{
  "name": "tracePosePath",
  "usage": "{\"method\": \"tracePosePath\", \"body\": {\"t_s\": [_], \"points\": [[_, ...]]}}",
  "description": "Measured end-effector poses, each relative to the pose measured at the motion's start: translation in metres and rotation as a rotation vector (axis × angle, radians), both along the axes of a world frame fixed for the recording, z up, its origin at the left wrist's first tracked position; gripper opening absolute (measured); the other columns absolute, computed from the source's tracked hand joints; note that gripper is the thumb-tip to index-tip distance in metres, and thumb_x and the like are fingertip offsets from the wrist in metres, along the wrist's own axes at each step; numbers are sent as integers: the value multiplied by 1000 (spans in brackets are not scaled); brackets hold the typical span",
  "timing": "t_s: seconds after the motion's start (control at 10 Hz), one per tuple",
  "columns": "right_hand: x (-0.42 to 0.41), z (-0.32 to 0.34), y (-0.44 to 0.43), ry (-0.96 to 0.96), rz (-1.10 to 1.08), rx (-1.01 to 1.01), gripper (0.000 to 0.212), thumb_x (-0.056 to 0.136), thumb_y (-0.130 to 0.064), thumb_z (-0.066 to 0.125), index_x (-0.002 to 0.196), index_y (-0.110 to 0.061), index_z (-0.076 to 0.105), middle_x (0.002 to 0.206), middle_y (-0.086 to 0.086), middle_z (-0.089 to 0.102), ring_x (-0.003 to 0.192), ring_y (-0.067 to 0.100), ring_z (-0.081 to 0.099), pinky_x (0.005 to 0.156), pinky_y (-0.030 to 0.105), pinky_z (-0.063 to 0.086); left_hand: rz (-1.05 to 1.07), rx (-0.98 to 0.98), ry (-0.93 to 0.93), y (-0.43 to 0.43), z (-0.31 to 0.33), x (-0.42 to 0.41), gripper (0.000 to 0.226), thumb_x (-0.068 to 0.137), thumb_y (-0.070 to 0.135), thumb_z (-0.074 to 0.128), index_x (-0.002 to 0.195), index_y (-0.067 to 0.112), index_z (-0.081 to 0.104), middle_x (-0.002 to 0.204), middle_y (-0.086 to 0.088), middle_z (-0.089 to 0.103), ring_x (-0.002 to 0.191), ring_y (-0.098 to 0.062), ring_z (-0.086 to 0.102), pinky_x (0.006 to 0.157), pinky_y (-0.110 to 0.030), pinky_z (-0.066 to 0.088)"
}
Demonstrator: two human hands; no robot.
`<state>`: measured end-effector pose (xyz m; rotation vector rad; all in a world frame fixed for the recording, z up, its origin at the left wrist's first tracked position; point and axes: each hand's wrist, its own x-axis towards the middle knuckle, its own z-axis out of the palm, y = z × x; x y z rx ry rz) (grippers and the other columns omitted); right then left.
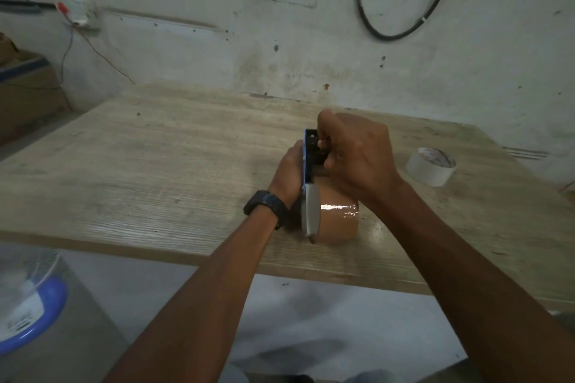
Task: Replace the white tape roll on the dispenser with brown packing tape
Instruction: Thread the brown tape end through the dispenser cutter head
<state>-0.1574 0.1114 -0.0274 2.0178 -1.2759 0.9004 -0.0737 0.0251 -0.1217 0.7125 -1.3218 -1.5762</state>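
Note:
The blue and black tape dispenser (pixel 309 158) stands on edge near the middle of the wooden table (pixel 155 165), with the glossy brown packing tape roll (pixel 337 218) mounted at its near end. My left hand (pixel 287 174) grips the dispenser's body from the left side. At the toothed front end, my right hand (pixel 354 158) has its fingers pinched around the black parts; whether it holds the tape's end is hidden. The white tape roll (pixel 431 166) lies flat on the table to the right, apart from both hands.
A white wall with a looped black cable (pixel 401 25) and a socket box (pixel 79 14) rises behind the table. Cardboard boxes (pixel 25 93) stand at the far left. A fan with a blue ring (pixel 28 305) sits low at the near left, below the table's edge.

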Motion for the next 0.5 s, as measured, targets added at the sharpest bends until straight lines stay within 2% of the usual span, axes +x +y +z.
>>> {"method": "tracePosePath", "body": {"t_s": [0.1, 0.2, 0.3, 0.4, 0.5], "points": [[1, 2, -2, 44, -43, 9, 18, 61, -7, 70, 73, -7, 57, 53, 6, 53, 42, 24, 46, 40, 29, 39, 69, -32, -16, 3, 3, 0, 41, 106, 34, 34, 75, 22, 57, 59, 9, 59, 62, -14, 52, 67, -35, 43], [0, -1, -3, -146, 24, -7, 21, 58, 8, 69, 69, -4, 56, 53, 4, 54, 43, 23, 49, 40, 35, 44, 73, -98, -71, 3, 5, 1, 33, 89, 51, 40, 78, 26, 57, 74, 3, 59, 75, -24, 54, 80, -47, 43], [1, -4, -1, -277, 98, -53, 17, 61, 16, 58, 64, 0, 55, 52, 7, 53, 44, 24, 50, 40, 38, 44, 45, -117, -71, 5, 8, 2, 34, 83, 53, 39, 77, 24, 56, 76, -3, 57, 75, -27, 52, 81, -48, 41], [4, -5, 1, -292, 133, -64, 8, 66, 8, 52, 64, 2, 56, 52, 10, 55, 45, 25, 53, 41, 39, 46, 47, -170, -194, 9, 13, 3, 33, 68, 60, 33, 79, 32, 47, 98, -14, 56, 95, -29, 50, 95, -56, 47], [5, -4, 3, -293, 113, -77, 9, 65, 11, 56, 66, 2, 58, 54, 9, 58, 47, 23, 57, 43, 37, 48, 65, -139, -235, 8, 17, 5, 18, 77, 45, 26, 79, 35, 41, 110, -16, 47, 105, -28, 45, 107, -63, 39]]}}
